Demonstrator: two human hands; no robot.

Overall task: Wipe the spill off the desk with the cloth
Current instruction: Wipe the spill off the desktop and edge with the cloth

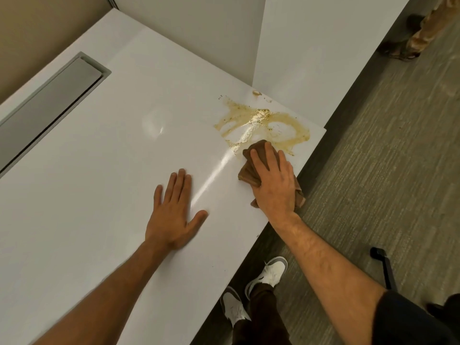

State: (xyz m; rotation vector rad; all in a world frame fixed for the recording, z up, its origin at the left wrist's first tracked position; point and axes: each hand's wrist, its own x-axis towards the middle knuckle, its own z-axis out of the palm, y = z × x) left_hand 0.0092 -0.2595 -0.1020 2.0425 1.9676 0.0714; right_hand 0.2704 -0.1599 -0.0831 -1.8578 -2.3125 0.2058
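The right hand [271,180] lies flat on a brown cloth [251,170], fingers mostly straight, pressing it down on the white counter [99,170] — its grip is loose, not curled tight. The cloth sits at the near edge of a yellow-brown spill [261,123], close to the counter's right edge. The left hand [174,207] rests flat and open on the counter, holding nothing — well apart from the spill.
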